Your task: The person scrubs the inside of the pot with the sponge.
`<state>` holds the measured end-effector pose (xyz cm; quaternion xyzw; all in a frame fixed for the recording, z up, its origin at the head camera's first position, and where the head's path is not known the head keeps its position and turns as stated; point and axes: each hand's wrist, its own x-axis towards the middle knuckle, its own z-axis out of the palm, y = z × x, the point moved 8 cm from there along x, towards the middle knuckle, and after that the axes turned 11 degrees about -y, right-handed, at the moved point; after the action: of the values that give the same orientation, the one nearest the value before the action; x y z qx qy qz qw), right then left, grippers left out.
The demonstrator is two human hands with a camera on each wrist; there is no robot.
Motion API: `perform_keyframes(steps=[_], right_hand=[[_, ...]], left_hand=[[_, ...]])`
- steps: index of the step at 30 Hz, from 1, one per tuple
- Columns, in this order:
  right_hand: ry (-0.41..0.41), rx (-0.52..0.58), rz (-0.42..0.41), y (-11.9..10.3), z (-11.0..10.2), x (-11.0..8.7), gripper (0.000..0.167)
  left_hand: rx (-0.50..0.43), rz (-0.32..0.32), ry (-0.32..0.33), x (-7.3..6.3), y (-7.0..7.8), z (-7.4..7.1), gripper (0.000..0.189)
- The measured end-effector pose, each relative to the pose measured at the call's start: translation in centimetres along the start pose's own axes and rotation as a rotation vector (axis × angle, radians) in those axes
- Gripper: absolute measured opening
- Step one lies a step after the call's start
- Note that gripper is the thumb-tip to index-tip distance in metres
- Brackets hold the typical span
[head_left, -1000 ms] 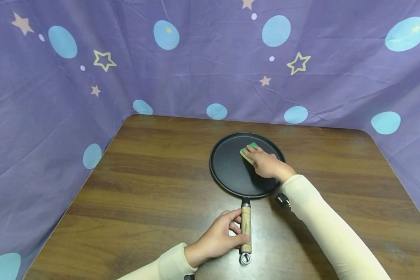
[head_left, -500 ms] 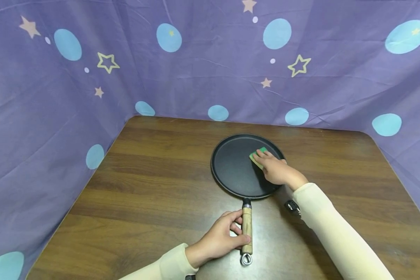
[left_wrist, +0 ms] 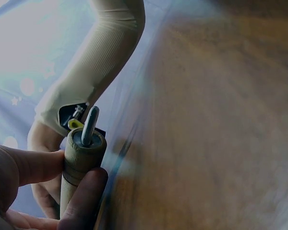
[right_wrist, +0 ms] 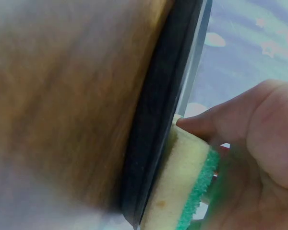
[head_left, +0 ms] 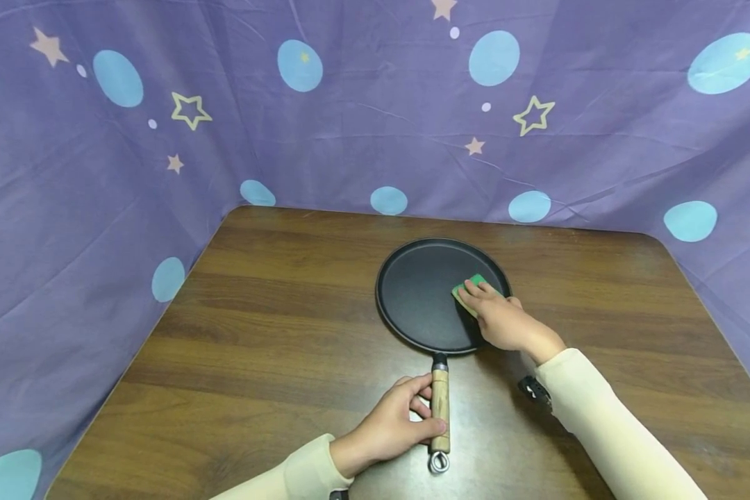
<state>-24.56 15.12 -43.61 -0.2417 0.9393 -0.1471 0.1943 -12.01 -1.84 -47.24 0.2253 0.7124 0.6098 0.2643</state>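
Note:
A flat black frying pan (head_left: 412, 298) with a low rim lies on the table, its wooden handle (head_left: 440, 399) towards me. My left hand (head_left: 384, 425) grips that handle between thumb and fingers; in the left wrist view the metal hanging loop (left_wrist: 90, 125) stands out past the thumb. On the right part of the pan, my right hand (head_left: 506, 325) holds a green and yellow sponge (right_wrist: 180, 177). Its yellow side lies against the pan surface, and the thumb touches one end of the sponge. The fingers cover much of the green side in the head view.
The brown wooden table (head_left: 275, 333) extends around the pan on all sides. A purple curtain (head_left: 362, 125) with stars and blue ovals hangs along the back and left edges. A dark wrist device (head_left: 534, 391) sits at the right sleeve.
My right hand has slid the sponge from the pan's upper middle towards its right side and nearer to me. The left hand and the pan have stayed in place.

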Motion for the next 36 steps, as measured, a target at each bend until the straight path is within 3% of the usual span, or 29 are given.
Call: perform_keyframes(steps=[9, 21, 28, 36], right_hand=[[0.013, -0.03, -0.033, -1.7, 1.1, -1.5, 0.061], [0.013, -0.045, -0.092, -4.4, 2.4, -1.8, 0.062], [-0.005, -0.042, -0.132, -6.1, 2.7, -0.8, 0.06], [-0.067, -0.049, -0.117, -7.0, 2.4, 1.5, 0.06]], left_hand=[[-0.048, -0.005, -0.004, 0.0, -0.2, 0.1, 0.077], [-0.028, -0.008, -0.005, 0.0, -0.2, 0.1, 0.077], [-0.001, -0.005, -0.01, -0.1, 0.0, 0.0, 0.077], [0.023, -0.016, -0.013, 0.0, 0.0, 0.0, 0.077]])
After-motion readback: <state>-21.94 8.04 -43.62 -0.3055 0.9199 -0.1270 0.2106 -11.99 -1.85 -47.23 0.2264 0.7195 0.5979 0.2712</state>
